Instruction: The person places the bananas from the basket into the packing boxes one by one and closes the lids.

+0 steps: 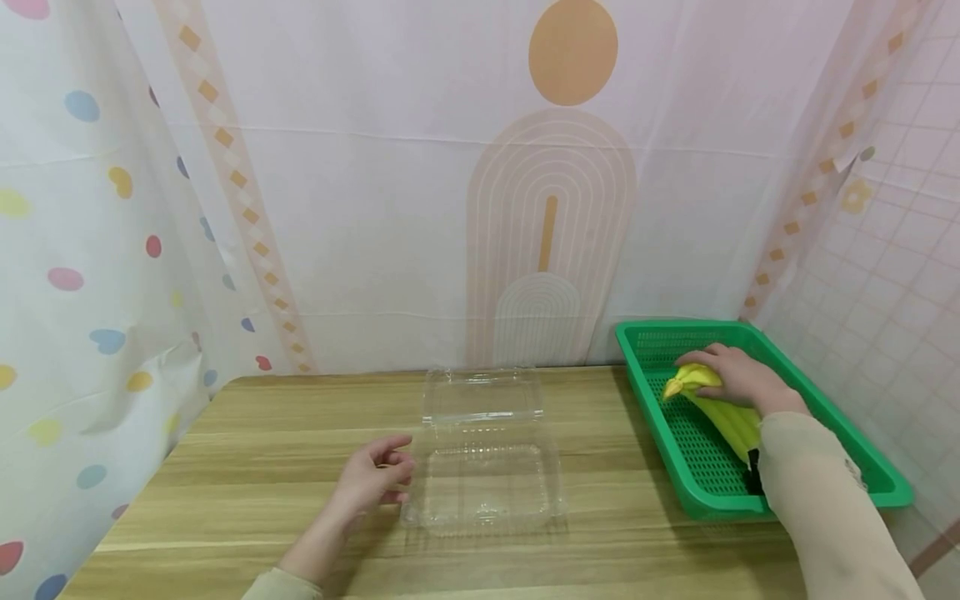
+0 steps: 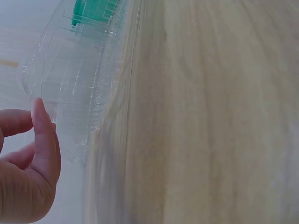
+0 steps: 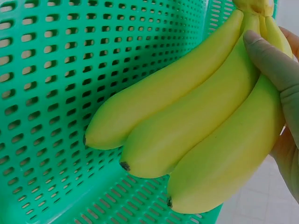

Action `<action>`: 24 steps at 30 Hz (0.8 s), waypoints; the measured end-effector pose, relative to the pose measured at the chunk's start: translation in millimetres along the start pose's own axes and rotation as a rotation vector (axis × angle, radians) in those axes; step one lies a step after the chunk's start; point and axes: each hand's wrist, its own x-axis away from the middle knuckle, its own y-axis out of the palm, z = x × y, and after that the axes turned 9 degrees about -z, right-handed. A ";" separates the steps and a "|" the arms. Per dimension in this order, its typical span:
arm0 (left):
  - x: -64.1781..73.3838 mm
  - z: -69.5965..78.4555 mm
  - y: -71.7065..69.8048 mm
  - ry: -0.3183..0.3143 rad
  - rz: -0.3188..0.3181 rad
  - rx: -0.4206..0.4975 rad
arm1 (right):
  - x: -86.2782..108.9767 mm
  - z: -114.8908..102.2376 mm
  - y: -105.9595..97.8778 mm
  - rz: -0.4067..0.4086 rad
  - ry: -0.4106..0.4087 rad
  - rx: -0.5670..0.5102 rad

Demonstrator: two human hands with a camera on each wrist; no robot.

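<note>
In the head view, my right hand [image 1: 731,379] grips a bunch of yellow-green bananas [image 3: 187,107] near its stem, over the green basket [image 1: 678,467]. The right wrist view shows the thumb [image 3: 271,60] lying across the upper part of the bunch; the other fingers are mostly hidden behind it. My left hand [image 1: 375,473] is at the left side of a clear plastic clamshell box [image 1: 487,483], fingers loosely bent. The box's lid [image 1: 482,396] stands open toward the back. Whether the left fingertips touch the box is hard to tell.
The green basket stands on the wooden table [image 1: 300,417] at the right, close to the side curtain. A patterned curtain [image 1: 375,250] hangs along the table's back edge. A small black thing [image 1: 753,472] shows beside the right sleeve.
</note>
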 end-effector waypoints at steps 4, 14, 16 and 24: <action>-0.1 0.3 0.5 0.004 -0.005 -0.002 | 3.3 1.4 -3.7 0.025 0.012 -0.023; -2.6 1.4 1.9 0.017 -0.005 -0.009 | 9.6 1.5 -9.6 0.095 0.003 -0.046; -2.9 1.6 2.1 0.017 -0.002 -0.013 | 10.1 1.1 -11.5 0.120 -0.003 -0.053; -1.4 2.7 0.6 0.020 -0.017 -0.019 | 9.5 -1.0 -17.7 0.244 -0.079 -0.051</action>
